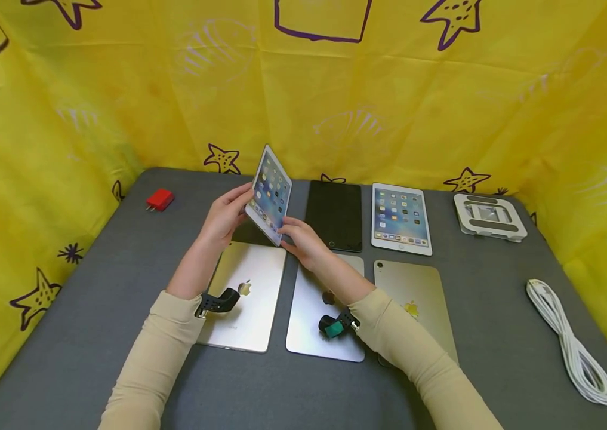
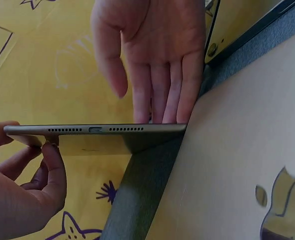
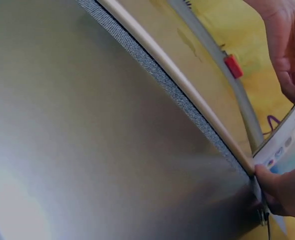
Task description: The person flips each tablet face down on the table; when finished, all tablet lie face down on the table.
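A white-framed tablet with its screen lit stands tilted above the back of the table. My left hand pinches its upper left edge, thumb on one side and fingers behind. On its lower screen side, my right hand touches it with straight fingers, seen palm-on in the left wrist view. The held tablet's port edge faces the left wrist camera. Below my hands lie a gold tablet, back up, and a silver tablet, partly hidden by my right arm.
Behind my right hand lies a dark-screened tablet, beside a lit white tablet. Another gold tablet is partly under my right sleeve. A folded white stand, coiled white cable and red charger sit farther out.
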Motion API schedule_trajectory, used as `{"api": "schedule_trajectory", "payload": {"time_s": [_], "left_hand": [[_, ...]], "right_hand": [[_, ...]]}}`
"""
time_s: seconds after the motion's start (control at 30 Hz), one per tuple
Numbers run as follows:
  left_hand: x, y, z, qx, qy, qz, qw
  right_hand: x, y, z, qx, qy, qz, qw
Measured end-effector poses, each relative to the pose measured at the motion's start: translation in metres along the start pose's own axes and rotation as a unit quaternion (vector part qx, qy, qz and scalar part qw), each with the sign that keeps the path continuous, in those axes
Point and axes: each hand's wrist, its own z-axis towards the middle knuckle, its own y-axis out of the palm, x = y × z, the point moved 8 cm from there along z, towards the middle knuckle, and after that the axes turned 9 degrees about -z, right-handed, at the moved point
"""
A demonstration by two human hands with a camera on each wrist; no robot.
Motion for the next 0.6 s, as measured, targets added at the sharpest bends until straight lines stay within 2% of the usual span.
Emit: {"api": "schedule_trajectory", "payload": {"time_s": [0.1, 0.2, 0.33, 0.43, 0.6], "left_hand": [[-0.001, 0.01, -0.001, -0.01, 0.006, -0.003, 0.9999], [-0.004, 0.018, -0.003, -0.011, 0.014, -0.026, 0.9995], [-0.006, 0.029, -0.004, -0.014, 0.036, -0.045, 0.9982], [-0.006, 0.035, -0.005, -0.015, 0.052, -0.023, 0.9983], [-0.007, 0.043, -0.006, -0.003, 0.065, 0.015, 0.9977]], "right_hand": [[-0.001, 0.0, 0.0, -0.008, 0.0, -0.008, 0.9999], [-0.003, -0.002, 0.001, -0.018, 0.0, -0.021, 0.9996], [-0.009, -0.006, 0.001, -0.028, 0.004, -0.029, 0.9992], [-0.018, -0.009, 0.0, -0.033, -0.002, -0.032, 0.999], [-0.043, -0.015, 0.0, -0.025, -0.035, -0.034, 0.9985]]}}
